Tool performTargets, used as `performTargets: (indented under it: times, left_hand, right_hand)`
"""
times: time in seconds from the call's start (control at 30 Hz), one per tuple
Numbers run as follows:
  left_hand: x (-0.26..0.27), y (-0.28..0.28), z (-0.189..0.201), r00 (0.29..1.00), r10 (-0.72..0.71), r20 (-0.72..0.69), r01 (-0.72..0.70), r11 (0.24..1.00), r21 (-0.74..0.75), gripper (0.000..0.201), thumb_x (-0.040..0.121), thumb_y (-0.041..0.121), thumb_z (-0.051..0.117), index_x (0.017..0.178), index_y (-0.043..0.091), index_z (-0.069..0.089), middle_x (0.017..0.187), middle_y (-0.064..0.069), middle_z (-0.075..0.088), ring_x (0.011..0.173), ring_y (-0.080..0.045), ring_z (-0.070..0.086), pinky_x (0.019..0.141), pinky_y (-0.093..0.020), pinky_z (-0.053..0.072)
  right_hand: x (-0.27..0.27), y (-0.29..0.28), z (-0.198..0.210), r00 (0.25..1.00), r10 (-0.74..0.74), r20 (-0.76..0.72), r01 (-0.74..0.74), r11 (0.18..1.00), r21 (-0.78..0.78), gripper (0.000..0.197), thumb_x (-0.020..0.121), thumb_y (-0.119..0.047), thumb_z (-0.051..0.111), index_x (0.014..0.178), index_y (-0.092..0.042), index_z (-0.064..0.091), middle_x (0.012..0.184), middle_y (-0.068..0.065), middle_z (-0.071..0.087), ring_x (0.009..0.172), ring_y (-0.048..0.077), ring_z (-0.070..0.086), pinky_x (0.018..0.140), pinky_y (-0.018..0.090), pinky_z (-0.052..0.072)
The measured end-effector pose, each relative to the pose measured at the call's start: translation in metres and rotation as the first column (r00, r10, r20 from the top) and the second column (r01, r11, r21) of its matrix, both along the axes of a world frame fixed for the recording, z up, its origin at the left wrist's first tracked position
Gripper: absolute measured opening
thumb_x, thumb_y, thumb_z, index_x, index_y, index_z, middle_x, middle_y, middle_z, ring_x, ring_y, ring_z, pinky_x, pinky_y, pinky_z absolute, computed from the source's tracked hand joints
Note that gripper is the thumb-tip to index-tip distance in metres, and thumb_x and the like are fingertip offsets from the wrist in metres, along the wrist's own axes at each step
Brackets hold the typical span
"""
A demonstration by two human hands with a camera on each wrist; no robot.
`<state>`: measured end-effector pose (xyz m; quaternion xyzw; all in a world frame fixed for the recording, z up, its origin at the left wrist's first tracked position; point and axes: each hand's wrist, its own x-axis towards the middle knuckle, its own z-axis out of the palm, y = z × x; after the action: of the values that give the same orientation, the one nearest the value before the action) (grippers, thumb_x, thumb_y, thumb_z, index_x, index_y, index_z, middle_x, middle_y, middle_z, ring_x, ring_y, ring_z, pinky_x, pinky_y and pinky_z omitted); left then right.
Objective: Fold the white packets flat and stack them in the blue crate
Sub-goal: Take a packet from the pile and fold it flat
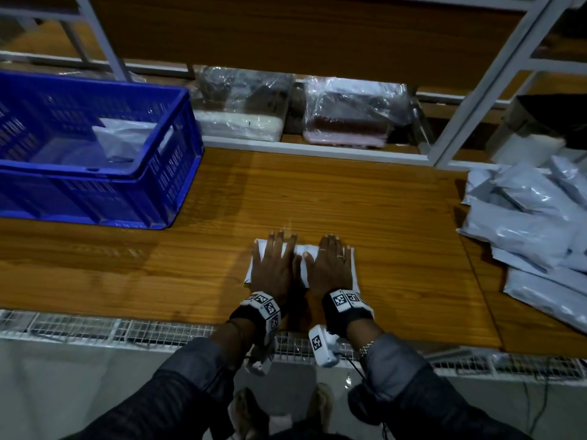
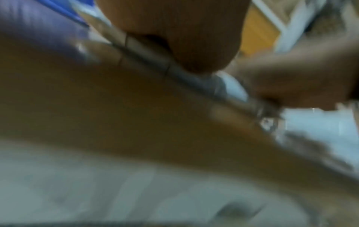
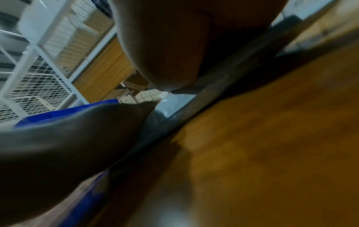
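Dim storeroom, wood-grain bench (image 1: pixel 365 198) with white metal shelving (image 1: pixel 470 100) behind it.

White packet (image 1: pixel 300 250) lies flat on the bench near the front edge, roughly centre. Both hands are on top of it, palms down, side by side. Left hand (image 1: pixel 274 265) covers the packet's left part, fingers straight and slightly spread, tips reaching its far edge. Right hand (image 1: pixel 330 265) covers the right part, fingers straight and close together, thumb angled in toward the left hand (thumbs nearly touching). Neither hand curls round anything; both just press flat. Only the packet's corners and a strip between the hands show.

Blue crate (image 1: pixel 178 160) sits on the bench at far left, well apart from the hands, with at least one white packet (image 1: pixel 127 138) already lying in it.

Loose pile of packets (image 1: pixel 536 223) at the right end of the bench, overlapping each other.

Lower shelf behind the bench holds two clear-wrapped bundles (image 1: pixel 349 119) side by side.

Wrist views are blurred: heel of each palm on the bench, little else readable.
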<state>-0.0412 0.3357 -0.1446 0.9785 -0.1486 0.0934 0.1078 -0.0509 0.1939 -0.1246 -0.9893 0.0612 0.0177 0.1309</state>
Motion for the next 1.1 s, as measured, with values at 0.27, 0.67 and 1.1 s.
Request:
performTargets:
  times: [0.27,0.67,1.1]
  left_hand:
    - [0.001,0.0,0.016,0.995,0.012,-0.102,-0.014,1.0,-0.022,0.061,0.098,0.044,0.026,0.15,0.018,0.046,0.15,-0.013,0.051,0.14,-0.033,0.046,0.111,-0.062,0.035]
    - [0.003,-0.013,-0.002,0.988,0.123,-0.096,-0.126,0.992,-0.03,0.06,0.096,0.049,0.05,0.149,0.028,0.031,0.152,-0.005,0.049,0.14,-0.026,0.046,0.11,-0.06,0.037]
    - [0.006,0.016,0.003,0.999,0.028,-0.021,-0.029,0.996,-0.083,0.062,0.105,0.053,0.022,0.149,0.019,0.047,0.15,-0.015,0.049,0.139,-0.034,0.044,0.114,-0.056,0.035]
  right_hand:
    - [0.001,0.002,0.006,1.0,-0.004,-0.005,0.004,1.0,0.011,0.09,0.093,-0.059,0.002,0.156,0.003,0.021,0.165,0.02,0.018,0.155,0.032,0.01,0.124,0.051,-0.004]
    - [-0.011,0.016,0.003,0.997,-0.038,0.068,0.043,0.997,-0.071,0.074,0.104,-0.05,0.012,0.154,0.0,0.031,0.165,0.018,0.021,0.154,0.031,0.018,0.124,0.048,-0.008]
    - [-0.008,-0.022,0.003,0.997,0.073,0.026,-0.075,0.996,0.052,0.083,0.093,-0.058,-0.002,0.159,-0.016,0.023,0.169,0.008,0.01,0.156,0.023,0.004,0.124,0.045,-0.005]
